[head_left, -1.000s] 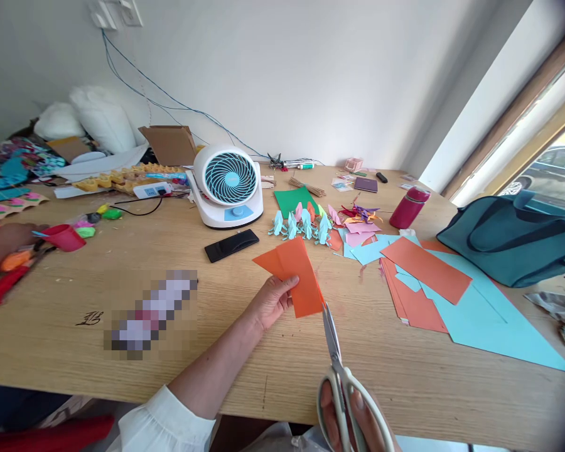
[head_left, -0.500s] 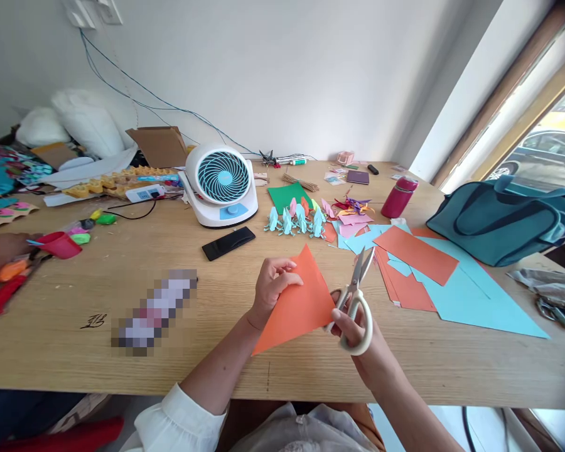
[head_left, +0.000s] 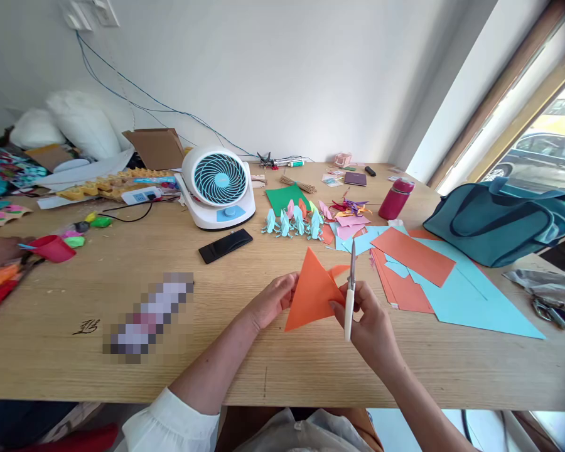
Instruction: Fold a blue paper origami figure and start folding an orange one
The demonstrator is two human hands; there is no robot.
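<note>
Near surface's (head_left: 193, 376) front edge, you're likely folding: left hand (head_left: 277, 300) holding orange paper (head_left: 312, 295), right hand (head_left: 370, 317) gripping scissors (head_left: 349, 307); next, keep them clear.

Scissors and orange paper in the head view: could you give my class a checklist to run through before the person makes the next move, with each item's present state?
1. Scissors held in the right hand: ok, tips toward the top of the view.
2. Scissors closed: cannot tell, they are seen nearly edge-on.
3. Orange paper lying flat: not ok, it is held up, with a narrow piece sticking out at its right.
4. Left hand at the paper's left edge: ok.
5. Left hand's grip firm: cannot tell, some fingers are hidden.
6. Magenta bottle apart from both hands: ok.
</note>
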